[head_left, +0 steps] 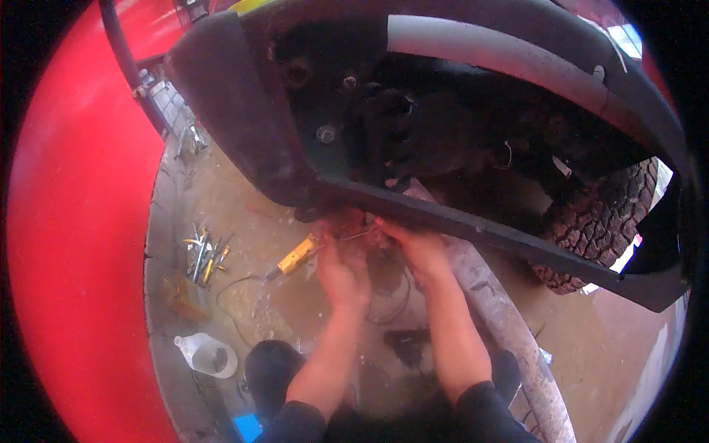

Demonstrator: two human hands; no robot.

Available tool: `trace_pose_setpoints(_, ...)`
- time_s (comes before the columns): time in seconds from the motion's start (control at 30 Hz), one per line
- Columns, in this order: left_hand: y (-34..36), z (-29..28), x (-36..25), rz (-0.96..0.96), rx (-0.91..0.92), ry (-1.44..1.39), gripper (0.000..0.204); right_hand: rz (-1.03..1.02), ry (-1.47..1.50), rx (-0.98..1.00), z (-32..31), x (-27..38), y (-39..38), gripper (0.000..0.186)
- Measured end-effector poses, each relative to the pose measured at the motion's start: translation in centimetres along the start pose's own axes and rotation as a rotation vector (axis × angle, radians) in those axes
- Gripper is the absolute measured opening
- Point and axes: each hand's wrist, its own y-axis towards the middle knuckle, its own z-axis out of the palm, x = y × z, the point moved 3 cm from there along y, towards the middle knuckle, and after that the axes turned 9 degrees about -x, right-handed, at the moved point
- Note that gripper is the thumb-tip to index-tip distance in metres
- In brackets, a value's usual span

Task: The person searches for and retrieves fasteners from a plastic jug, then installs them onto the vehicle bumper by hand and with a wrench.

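Note:
Both my hands are close together beneath the lower edge of a black plastic bumper [450, 218]. Fingers curled, my left hand [342, 266] is closed at the front end of a yellow corded tool [297, 255], whose back end points down and left. A thin rod [356, 235] runs from my left fingers toward the right hand. My right hand [417, 249] is closed near the rod's far end, its fingertips up by the bumper's edge. What it grips is hidden in shadow and blur.
A red body panel [88, 221] fills the left. Several hand tools [207, 255] and a translucent plastic jug [208, 356] are on the floor at left. A long pale beam [509, 332] slants past my right arm. A knobbly tyre [602, 221] stands at right. The tool's cord [235, 284] loops on the floor.

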Motion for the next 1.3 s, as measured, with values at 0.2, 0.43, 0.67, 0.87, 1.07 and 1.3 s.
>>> trace_pose_setpoints(0.2,-4.8,0.9,0.5,1.191,0.513,1.178,0.026,0.076,-0.002,0.026,0.2,0.2,0.0,0.045)
trace_pose_setpoints(0.43,-2.8,2.1,-1.0,0.794,0.208,0.738,0.028,0.073,0.159,0.053,0.0,0.6,-0.1,0.049)
trace_pose_setpoints(0.67,-1.0,-0.2,-0.5,0.157,0.072,0.204,0.027,0.131,-0.074,-0.025,0.2,0.6,-0.5,0.045)
trace_pose_setpoints(0.87,-5.1,1.9,0.4,1.197,0.546,1.079,0.026,0.161,0.008,0.053,0.2,1.6,-0.6,0.041)
trace_pose_setpoints(1.07,-2.5,1.6,-0.6,0.717,0.243,0.687,0.028,0.046,0.055,0.036,0.2,1.2,-0.4,0.037)
trace_pose_setpoints(1.3,-1.3,0.1,0.0,0.301,-0.040,0.431,0.029,0.075,-0.098,-0.022,0.0,0.6,-0.1,0.030)
